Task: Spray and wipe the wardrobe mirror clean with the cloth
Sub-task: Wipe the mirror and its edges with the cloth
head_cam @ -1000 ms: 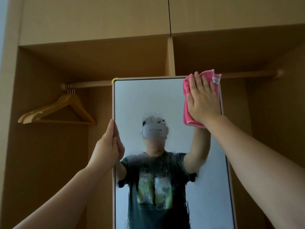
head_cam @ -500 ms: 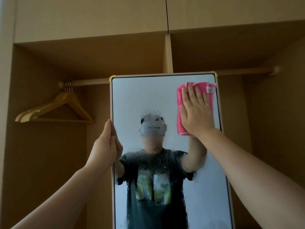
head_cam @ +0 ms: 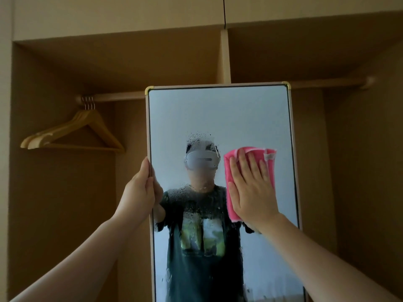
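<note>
Against the right half of the mirror (head_cam: 218,114), about midway down the part in view, a folded pink cloth (head_cam: 270,171) lay flat on the glass. The right hand (head_cam: 250,190) pressed it there with the palm down and the fingers straight and slightly spread, pointing up. Its grip was wide, with nothing curled round the cloth. The cloth showed above the fingertips and along the thumb side, and a small white tag sat at its upper right corner. Its right edge lay near the mirror's right edge without reaching the frame.

At the mirror's left edge, the left hand (head_cam: 139,192) held the frame. Its grip was narrow and closed round that edge, with the thumb pointing up along it.

Droplets (head_cam: 199,137) speckled the middle of the glass, left of the cloth, and ran on down the lower centre. The upper part of the glass looked clear of them. A person in a dark printed shirt was reflected there.

The mirror stood upright in front of an open wooden wardrobe (head_cam: 65,203). Wooden hangers (head_cam: 104,130) hung together on the rail (head_cam: 122,97), to the left of the mirror's top left corner.
</note>
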### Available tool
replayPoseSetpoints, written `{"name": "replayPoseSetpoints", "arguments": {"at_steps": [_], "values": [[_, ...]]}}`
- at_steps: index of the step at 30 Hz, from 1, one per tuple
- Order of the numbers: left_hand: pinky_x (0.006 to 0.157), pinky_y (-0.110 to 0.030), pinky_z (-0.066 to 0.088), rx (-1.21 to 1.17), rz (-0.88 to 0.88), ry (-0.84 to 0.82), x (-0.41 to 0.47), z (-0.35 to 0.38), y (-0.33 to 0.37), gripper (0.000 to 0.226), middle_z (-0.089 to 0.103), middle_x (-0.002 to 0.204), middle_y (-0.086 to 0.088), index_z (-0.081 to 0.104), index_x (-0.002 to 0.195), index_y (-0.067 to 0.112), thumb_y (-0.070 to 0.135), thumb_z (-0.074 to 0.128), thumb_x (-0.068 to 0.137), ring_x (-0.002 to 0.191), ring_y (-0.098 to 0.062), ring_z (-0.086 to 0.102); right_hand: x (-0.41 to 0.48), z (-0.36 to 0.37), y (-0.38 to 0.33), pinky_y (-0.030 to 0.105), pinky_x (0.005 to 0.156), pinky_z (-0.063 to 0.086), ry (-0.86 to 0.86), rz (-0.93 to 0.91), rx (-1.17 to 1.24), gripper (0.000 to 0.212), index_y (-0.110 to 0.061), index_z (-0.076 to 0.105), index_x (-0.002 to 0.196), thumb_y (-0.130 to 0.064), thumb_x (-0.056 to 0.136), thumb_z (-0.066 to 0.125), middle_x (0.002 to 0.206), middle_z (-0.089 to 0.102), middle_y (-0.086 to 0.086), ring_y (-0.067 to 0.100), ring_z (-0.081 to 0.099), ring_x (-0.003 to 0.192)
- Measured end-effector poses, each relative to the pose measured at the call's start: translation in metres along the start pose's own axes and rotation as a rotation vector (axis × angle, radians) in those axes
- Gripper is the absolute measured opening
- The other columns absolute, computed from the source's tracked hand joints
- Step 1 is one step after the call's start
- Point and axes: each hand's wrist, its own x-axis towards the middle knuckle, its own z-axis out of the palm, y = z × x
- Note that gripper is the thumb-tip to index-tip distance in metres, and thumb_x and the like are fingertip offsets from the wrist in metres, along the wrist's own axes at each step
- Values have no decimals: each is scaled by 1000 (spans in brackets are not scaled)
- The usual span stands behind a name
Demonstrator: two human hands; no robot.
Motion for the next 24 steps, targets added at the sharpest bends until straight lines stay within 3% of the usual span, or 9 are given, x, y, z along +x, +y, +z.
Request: {"name": "replayPoseSetpoints", "arguments": {"at_steps": [5, 9, 12, 16, 24], "values": [[75, -21, 40, 14, 5, -19, -2, 1, -6, 54, 56, 105, 2, 22, 150, 20, 11, 39, 99, 91, -10, 54, -15, 2, -3, 59, 117, 16, -34, -40, 0, 60, -12, 11, 155, -40, 102, 21, 161, 13, 14, 35, 9, 149], [72, -12, 38, 3, 3, -24, -3, 1, -10, 55, 54, 106, 9, 21, 150, 23, 11, 40, 99, 90, -4, 52, -14, 1, -2, 58, 117, 15, -47, -40, -1, 59, -13, 13, 154, -40, 102, 19, 160, 15, 14, 35, 11, 149], [63, -1, 38, -4, 1, -23, -3, 1, -10, 54, 55, 97, 15, 22, 150, 24, 12, 39, 100, 77, 10, 55, -10, -2, -2, 57, 118, 14, -43, -43, -7, 58, -12, 15, 153, -39, 102, 19, 160, 15, 13, 35, 13, 148], [63, 6, 35, -25, -22, -11, -2, 4, -14, 54, 51, 90, 24, 23, 150, 24, 12, 40, 100, 82, 29, 47, 4, -8, 0, 58, 117, 16, -51, -66, -8, 57, -11, 21, 152, -36, 101, 23, 159, 17, 13, 36, 20, 146], [59, 6, 35, -66, -32, -8, -2, 8, -19, 52, 48, 79, 36, 26, 149, 25, 12, 39, 100, 73, 30, 49, 53, -18, 5, 53, 120, 10, -88, -111, -51, 58, -14, 14, 154, -36, 101, 20, 161, 16, 11, 33, 13, 149]]}}
